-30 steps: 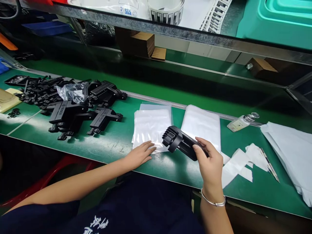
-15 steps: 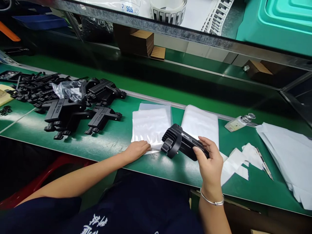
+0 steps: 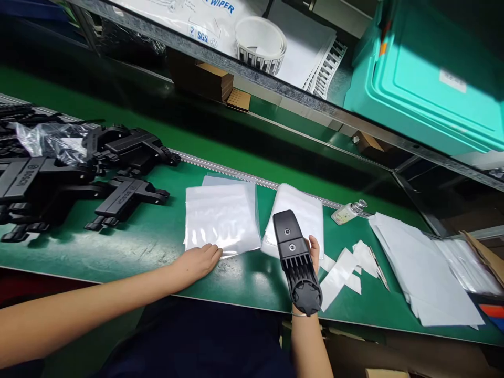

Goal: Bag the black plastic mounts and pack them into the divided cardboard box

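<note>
A black plastic Bosch-type bracket (image 3: pixel 293 252) stands nearly upright in my right hand (image 3: pixel 314 254), its ribbed round end low and its long flat end up. Most of that hand is hidden behind it; the fingertips show at its right side. My left hand (image 3: pixel 200 264) has its fingers curled together on the near edge of the clear plastic bags (image 3: pixel 220 215), which lie flat in a stack on the green bench. Behind the bracket lies a second stack of white plastic bags (image 3: pixel 301 207).
More black brackets (image 3: pixel 124 202) and a crumpled clear bag (image 3: pixel 53 142) crowd the left. On the right are a small bottle (image 3: pixel 348 212), torn white paper (image 3: pixel 340 273), a pen (image 3: pixel 378 269) and white sheets (image 3: pixel 421 273). A shelf overhead carries a label roll (image 3: pixel 262 44) and teal bin (image 3: pixel 429 89).
My right hand has turned the bracket from lying sideways to upright, showing its side with two screws. My left hand stays at the bags' edge. The view has shifted right.
</note>
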A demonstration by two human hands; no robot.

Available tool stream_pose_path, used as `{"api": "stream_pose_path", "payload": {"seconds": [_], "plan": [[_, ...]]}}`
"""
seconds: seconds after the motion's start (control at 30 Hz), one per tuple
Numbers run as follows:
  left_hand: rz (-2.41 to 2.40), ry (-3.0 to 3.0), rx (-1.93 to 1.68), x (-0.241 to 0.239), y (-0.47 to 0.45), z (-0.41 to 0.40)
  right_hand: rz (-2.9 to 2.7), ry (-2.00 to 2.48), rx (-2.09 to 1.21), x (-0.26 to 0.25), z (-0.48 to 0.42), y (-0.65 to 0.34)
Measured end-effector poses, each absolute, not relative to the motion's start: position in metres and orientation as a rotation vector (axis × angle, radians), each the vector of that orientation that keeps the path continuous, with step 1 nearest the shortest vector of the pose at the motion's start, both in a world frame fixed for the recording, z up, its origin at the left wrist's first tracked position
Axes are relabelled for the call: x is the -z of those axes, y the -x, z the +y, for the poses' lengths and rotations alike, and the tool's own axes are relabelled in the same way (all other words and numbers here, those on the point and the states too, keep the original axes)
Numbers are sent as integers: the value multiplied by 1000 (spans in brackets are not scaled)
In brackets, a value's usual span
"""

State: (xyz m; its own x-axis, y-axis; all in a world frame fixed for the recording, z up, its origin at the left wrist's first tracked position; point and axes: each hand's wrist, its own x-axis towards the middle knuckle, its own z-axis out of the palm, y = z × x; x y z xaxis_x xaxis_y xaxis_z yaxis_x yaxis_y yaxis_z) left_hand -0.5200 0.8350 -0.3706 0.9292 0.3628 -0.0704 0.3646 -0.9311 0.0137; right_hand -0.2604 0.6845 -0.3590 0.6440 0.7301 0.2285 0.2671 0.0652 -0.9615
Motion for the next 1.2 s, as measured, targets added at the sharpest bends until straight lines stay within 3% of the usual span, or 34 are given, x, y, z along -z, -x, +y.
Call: {"api": "stream_pose_path", "payload": {"seconds": [0.27,0.5,0.73,1.0,1.2], "plan": [[806,-2947,-16,382,503,837,-774,1484,-431,353,692,268],[403,-2853,70,383,515,860,-794,1436,-422,357,692,266],[396,-2743,208,378,524,874,-736,1354,-461,370,688,251],[666,-2468,-101,359,515,869,-626,1266,-546,361,676,249],[806,-2262,76,352,516,878,-745,1347,-437,352,662,244]]}}
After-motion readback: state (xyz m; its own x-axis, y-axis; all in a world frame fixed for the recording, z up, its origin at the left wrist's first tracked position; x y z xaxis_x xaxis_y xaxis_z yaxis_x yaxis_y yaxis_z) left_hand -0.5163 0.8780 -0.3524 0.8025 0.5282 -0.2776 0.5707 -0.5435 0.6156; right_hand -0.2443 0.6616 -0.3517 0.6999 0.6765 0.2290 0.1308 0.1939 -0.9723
